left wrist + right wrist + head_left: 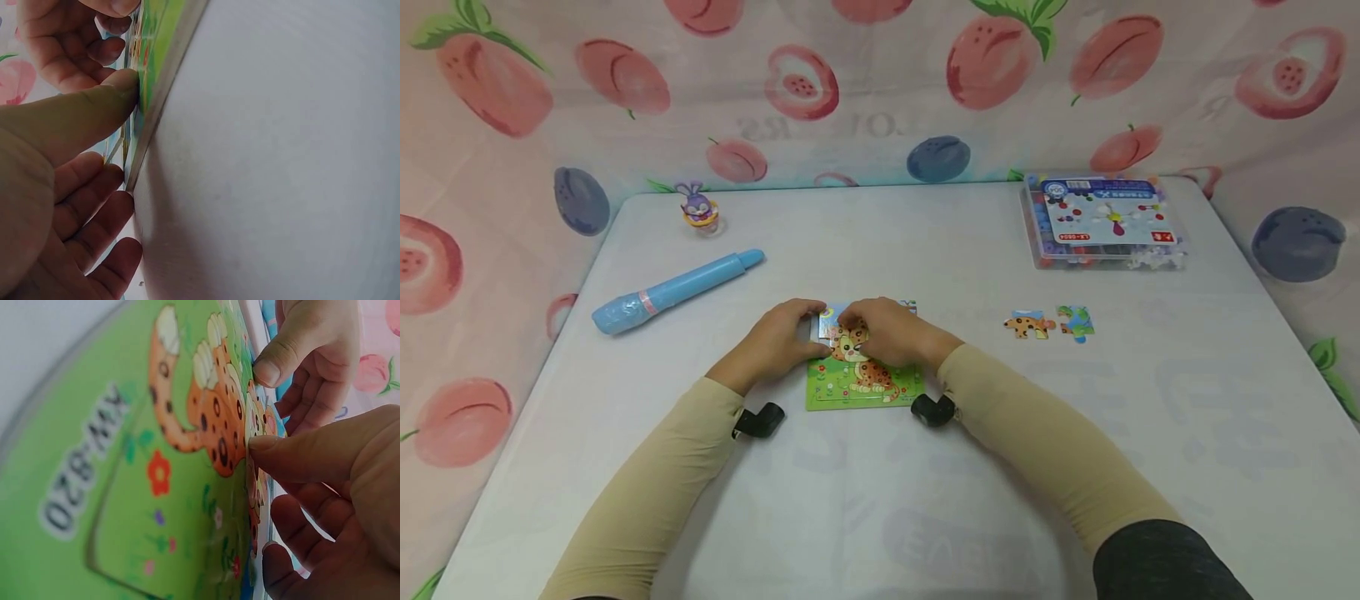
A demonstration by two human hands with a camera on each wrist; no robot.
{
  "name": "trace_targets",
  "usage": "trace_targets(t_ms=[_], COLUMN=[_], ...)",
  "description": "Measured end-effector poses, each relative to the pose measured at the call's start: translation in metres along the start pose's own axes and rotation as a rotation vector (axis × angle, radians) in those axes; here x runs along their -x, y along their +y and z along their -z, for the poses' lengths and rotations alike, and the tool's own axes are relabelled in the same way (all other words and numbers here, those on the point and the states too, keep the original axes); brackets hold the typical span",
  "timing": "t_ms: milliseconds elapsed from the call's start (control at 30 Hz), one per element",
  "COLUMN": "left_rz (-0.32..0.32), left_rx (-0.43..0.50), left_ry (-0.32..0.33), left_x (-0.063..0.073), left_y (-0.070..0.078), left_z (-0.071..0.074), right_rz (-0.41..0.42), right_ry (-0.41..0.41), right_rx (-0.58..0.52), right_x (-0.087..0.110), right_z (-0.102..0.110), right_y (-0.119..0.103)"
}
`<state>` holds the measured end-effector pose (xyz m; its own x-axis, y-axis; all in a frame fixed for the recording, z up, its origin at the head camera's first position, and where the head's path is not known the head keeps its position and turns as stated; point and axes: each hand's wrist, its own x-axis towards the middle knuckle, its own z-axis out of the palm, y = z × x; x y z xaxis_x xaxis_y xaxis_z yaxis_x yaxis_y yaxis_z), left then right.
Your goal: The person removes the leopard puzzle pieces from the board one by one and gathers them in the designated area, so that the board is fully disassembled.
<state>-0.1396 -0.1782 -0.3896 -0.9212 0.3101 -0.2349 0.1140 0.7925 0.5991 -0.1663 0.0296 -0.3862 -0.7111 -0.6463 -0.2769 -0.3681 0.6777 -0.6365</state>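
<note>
A jigsaw puzzle board (827, 392) with a cartoon leopard on green grass lies in front of me. At its left edge is my left hand (778, 343); the thumb (119, 87) lies on the face, and the curled fingers meet the edge near the far corner. My right hand (891, 332) reaches over the upper part. Its thumb (265, 445) and bent fingers pinch a puzzle piece at the leopard's head, mostly covered by the hand. Right of the board lie two loose puzzle pieces, one with a leopard body (1028, 325), the other green and blue (1077, 323).
A light blue tube-shaped thing (681, 287) lies slantwise at the left. Behind it stands a small purple rabbit figure (700, 208). A clear plastic box (1105, 223) of colourful parts sits at the back right of the white table (1000, 517). A fruit-print cloth (865, 92) hangs behind.
</note>
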Motion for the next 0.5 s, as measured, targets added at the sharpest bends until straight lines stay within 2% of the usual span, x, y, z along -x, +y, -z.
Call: trace_targets(t_ms=[500], left_rz=[0.03], left_rx=[-0.01], left_ry=[-0.004], left_x=[-0.0012], left_y=[0.0008], left_z=[-0.0002], right_rz=[0.016], right_ry=[0.02], right_rx=[-0.01], right_x=[0.0008], right_z=[-0.0011], right_y=[0.0015])
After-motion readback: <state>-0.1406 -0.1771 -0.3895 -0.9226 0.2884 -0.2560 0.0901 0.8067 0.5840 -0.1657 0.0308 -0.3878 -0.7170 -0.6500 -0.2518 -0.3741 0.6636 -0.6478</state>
